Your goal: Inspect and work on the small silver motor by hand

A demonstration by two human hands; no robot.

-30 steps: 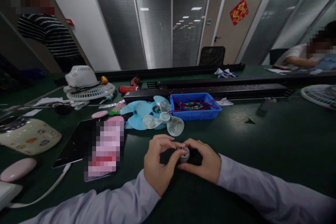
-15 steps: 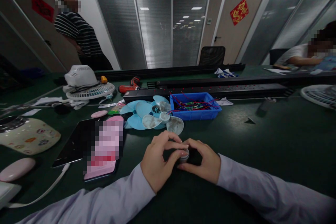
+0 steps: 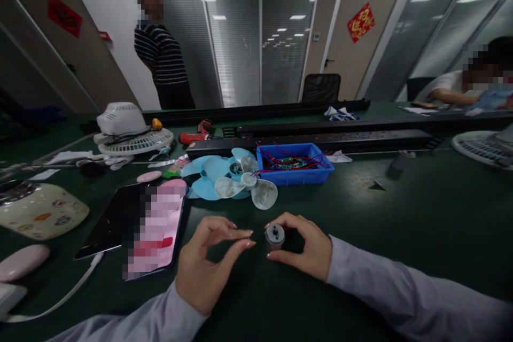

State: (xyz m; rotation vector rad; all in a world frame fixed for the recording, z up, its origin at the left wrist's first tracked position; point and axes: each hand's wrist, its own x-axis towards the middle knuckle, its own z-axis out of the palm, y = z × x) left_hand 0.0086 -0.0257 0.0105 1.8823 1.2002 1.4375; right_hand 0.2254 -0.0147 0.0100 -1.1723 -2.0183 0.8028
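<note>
A small grey metal cylinder [image 3: 276, 234], looking like a small motor with dark holes in its round top, stands upright between the thumb and fingers of my right hand [image 3: 306, 243]. To its left, my left hand [image 3: 216, 256] is apart from it. Its thumb and fingertips point at the cylinder with a narrow gap between them, and nothing is visible in that gap. Beyond the hands, light-blue and greyish fan blades [image 3: 212, 168] lie in a pile. A blue bin [image 3: 298, 175] beside them holds red wires and green circuit boards.
A phone [image 3: 160, 230] with a pink screen and a dark tablet [image 3: 110, 224] lie left. Farther back are a white fan [image 3: 124, 123], a red drill [image 3: 196, 133] and long black rails [image 3: 240, 147]. Another grey cylinder [image 3: 403, 161] stands right. Two people are across the table.
My left hand has moved off the cylinder to the left, uncovering its top. The right hand stays around it. The standing person in stripes has moved right.
</note>
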